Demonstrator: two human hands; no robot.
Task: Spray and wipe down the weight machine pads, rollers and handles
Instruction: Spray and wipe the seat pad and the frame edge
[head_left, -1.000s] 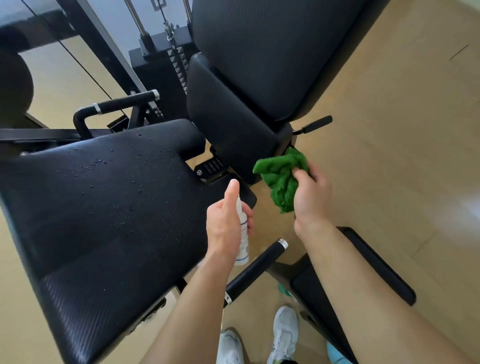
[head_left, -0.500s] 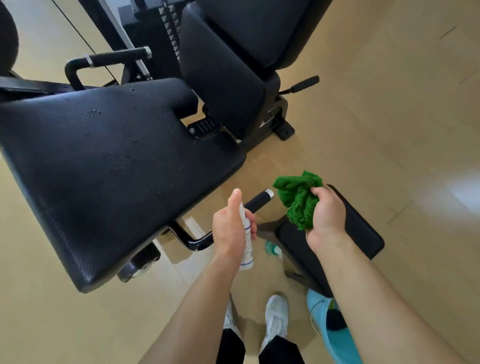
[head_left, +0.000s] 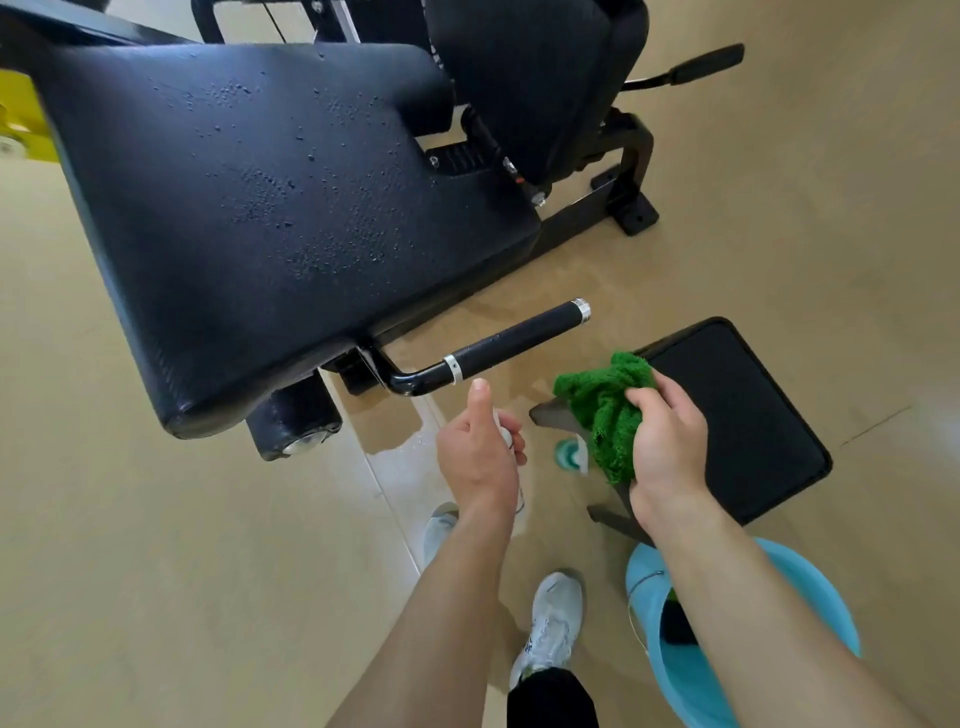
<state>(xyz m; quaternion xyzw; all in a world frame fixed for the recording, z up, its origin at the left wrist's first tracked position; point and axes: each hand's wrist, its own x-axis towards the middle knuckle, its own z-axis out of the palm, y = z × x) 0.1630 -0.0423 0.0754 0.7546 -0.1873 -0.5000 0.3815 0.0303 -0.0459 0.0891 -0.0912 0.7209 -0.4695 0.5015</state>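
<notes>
left grip (head_left: 480, 457) is grasping a spray bottle (head_left: 506, 435) nr the handle (head_left: 514, 340); right grip (head_left: 670, 441) is clutching a green cloth (head_left: 602, 410), droplets sitting on the seat pad (head_left: 260, 182).

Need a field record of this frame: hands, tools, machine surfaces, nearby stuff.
left hand: grips spray bottle, thumb raised, just short of the handle
right hand: grips bunched green cloth, over small black pad
seat pad: beaded with droplets, not yet wiped
handle: droplets on the grip, no hand on it
roller: under seat pad's near end
bucket: blue, on floor beside right forearm
floor: wet patch below handle
</notes>
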